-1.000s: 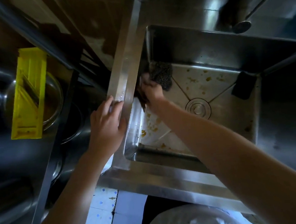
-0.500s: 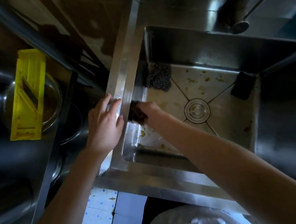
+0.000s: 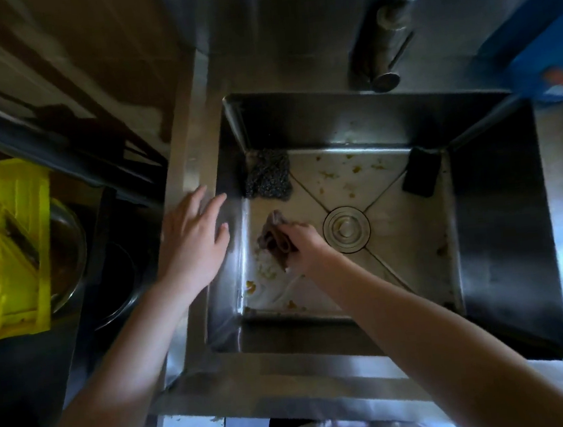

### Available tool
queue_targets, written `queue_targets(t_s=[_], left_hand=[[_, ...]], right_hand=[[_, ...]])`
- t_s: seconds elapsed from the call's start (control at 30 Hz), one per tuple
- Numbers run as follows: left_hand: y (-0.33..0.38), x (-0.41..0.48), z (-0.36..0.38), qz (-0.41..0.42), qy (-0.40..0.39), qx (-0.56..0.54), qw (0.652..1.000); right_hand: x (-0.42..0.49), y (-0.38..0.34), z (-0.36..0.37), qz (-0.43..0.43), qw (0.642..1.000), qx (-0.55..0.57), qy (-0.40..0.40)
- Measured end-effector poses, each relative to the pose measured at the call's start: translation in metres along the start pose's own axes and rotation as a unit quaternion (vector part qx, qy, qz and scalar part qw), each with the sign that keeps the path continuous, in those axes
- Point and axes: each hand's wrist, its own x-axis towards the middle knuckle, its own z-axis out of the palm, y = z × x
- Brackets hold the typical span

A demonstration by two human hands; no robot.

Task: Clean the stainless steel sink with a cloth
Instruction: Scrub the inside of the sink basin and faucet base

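Stainless steel sink (image 3: 289,381): the right hand (image 3: 306,249) grips a brown cloth (image 3: 274,240) on the basin floor by its left wall, the left hand (image 3: 191,242) rests open-fingered on the left rim, and wiping could sweep yellow food scraps (image 3: 251,286) into the drain (image 3: 346,229).

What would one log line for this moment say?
right hand: grips cloth on sink floor | left hand: flat on sink rim | food scraps: near far wall
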Motion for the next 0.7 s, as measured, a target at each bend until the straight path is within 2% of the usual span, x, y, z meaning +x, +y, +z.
queue_targets(t_s=[0.23, 0.33, 0.5, 0.6, 0.7], left_hand=[[0.041, 0.065, 0.01, 0.064, -0.002, -0.02, 0.998], [0.054, 0.099, 0.013, 0.097, -0.01, 0.009, 0.995], [0.069, 0.157, 0.018, 0.106, -0.022, 0.049, 0.993], [0.071, 0.184, 0.019, 0.113, -0.034, 0.072, 0.99], [0.07, 0.195, 0.021, 0.119, -0.042, 0.093, 0.988]], right_hand=[[0.005, -0.112, -0.071, -0.112, 0.978, 0.167, 0.064], [0.002, -0.152, -0.096, -0.155, 0.955, 0.238, 0.086], [0.001, -0.204, -0.118, -0.224, 0.907, 0.338, 0.117], [0.005, -0.215, -0.118, -0.24, 0.878, 0.39, 0.139], [0.017, -0.211, -0.099, -0.215, 0.887, 0.367, 0.178]])
